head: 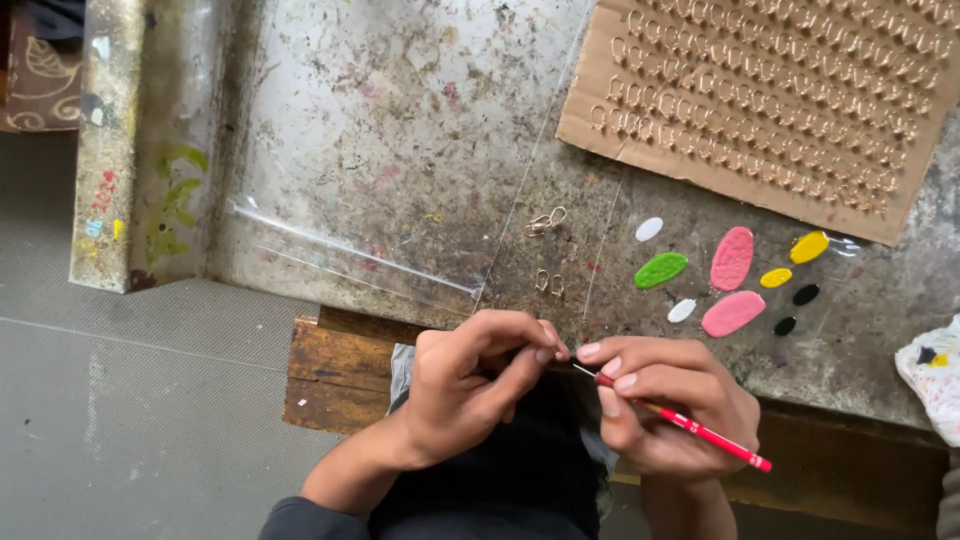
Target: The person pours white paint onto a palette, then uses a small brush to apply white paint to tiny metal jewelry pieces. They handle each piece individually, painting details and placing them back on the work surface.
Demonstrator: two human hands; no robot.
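Holding a red brush (690,427), right hand (665,405) is touching its tip to something small pinched in left hand (480,375); card (770,90) sitting full of hooks, four loose hooks (546,222) waiting near counter (400,130) front edge.

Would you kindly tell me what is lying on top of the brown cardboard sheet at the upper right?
The brown cardboard sheet carries many rows of small gold-coloured metal loops across nearly all its face. The worn grey worktable beneath it is covered there, so nothing under the sheet shows.
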